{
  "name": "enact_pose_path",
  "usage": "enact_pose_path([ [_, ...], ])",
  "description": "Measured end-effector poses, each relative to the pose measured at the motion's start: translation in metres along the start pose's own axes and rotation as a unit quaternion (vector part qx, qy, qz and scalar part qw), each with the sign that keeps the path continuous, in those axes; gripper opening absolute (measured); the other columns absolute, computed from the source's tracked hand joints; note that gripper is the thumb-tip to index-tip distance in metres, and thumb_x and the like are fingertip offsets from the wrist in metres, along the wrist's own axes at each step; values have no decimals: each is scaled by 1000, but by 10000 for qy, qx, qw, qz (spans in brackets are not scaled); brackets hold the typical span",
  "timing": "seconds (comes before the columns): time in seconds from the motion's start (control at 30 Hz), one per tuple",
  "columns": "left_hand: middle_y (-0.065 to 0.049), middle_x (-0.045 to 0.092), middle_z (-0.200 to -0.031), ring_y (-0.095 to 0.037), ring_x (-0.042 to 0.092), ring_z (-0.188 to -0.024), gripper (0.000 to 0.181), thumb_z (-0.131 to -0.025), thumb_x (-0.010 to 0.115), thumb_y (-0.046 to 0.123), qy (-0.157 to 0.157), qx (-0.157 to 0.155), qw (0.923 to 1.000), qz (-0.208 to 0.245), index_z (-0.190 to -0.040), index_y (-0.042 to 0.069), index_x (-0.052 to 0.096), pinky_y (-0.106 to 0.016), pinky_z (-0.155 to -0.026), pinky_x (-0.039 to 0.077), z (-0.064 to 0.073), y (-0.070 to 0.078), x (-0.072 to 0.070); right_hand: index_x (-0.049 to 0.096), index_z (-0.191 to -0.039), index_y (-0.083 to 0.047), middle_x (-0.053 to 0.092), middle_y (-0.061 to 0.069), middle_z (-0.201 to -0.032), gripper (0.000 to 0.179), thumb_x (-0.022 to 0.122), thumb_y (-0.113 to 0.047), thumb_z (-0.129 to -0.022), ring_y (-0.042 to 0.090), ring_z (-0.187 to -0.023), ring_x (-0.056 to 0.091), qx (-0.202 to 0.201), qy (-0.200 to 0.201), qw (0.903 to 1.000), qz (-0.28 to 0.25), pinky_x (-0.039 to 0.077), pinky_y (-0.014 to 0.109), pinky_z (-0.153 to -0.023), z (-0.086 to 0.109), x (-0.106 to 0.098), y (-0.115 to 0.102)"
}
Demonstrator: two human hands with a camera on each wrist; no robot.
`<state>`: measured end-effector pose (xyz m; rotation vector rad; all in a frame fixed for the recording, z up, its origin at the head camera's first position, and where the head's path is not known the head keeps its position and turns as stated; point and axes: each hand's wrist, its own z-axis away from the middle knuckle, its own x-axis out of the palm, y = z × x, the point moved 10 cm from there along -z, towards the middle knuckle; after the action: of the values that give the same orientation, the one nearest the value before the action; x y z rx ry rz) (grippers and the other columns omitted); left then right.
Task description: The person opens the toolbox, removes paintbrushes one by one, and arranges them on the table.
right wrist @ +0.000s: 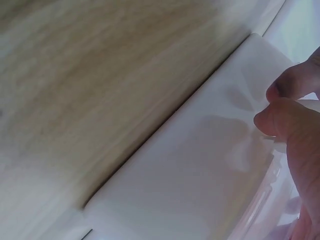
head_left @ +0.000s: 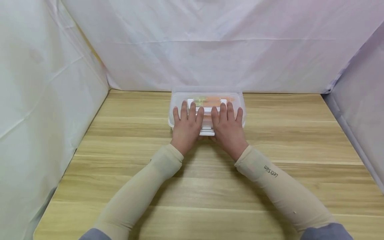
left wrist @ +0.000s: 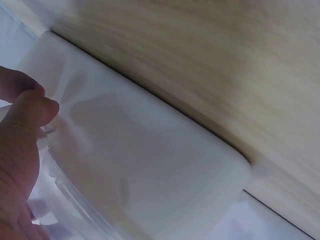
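Note:
A clear plastic storage box [head_left: 207, 90] with a translucent lid and a white carry handle [head_left: 207, 109] stands at the back of the table. Orange and green shapes show through its lid. My left hand [head_left: 187, 131] lies on the left half of the lid, its straight fingers spread. On the right half, my right hand [head_left: 229, 133] rests the same way. Between them a white latch [head_left: 207, 132] juts from the box front. Both thumbs reach down to the front under the latch, their tips close together; the left thumb [left wrist: 37, 110] and right thumb [right wrist: 280, 117] show there.
The wood-grain table [head_left: 207, 193] spreads around the box. White cloth hangs behind it as a back wall [head_left: 210, 50], with cloth on the left [head_left: 39, 83] and right sides too. The box stands close to the back cloth.

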<state>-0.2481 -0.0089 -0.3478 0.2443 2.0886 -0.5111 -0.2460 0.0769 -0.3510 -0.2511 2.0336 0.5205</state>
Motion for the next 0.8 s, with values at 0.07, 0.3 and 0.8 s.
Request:
enact_pose_path([
  [0.07, -24, 47, -142, -49, 36, -135, 105, -58, 88, 61, 2, -14, 10000, 42, -138, 7, 46, -66, -102, 33, 0, 0, 1, 42, -137, 3, 45, 34, -135, 92, 80, -51, -73, 52, -130, 37, 0, 11, 10000, -7, 32, 71, -97, 0, 0, 0],
  [0.3, -24, 49, -141, -49, 38, -134, 75, -77, 80, 41, 193, -12, 9998, 76, -135, 7, 47, -66, -102, 33, 0, 1, 0, 41, -137, 3, 43, 34, -136, 90, 81, -46, -73, 52, -131, 35, 39, -65, 9999, -132, 31, 72, -98, 1, 0, 2],
  [0.8, -23, 48, -142, -48, 36, -135, 49, -91, 61, 17, 70, 39, 9999, 111, -137, 8, 46, -66, -103, 33, -3, -2, 5, 39, -140, 3, 40, 34, -139, 92, 81, -40, -71, 52, -134, 32, 47, -194, 9995, -248, 29, 73, -99, -1, 3, 4],
])
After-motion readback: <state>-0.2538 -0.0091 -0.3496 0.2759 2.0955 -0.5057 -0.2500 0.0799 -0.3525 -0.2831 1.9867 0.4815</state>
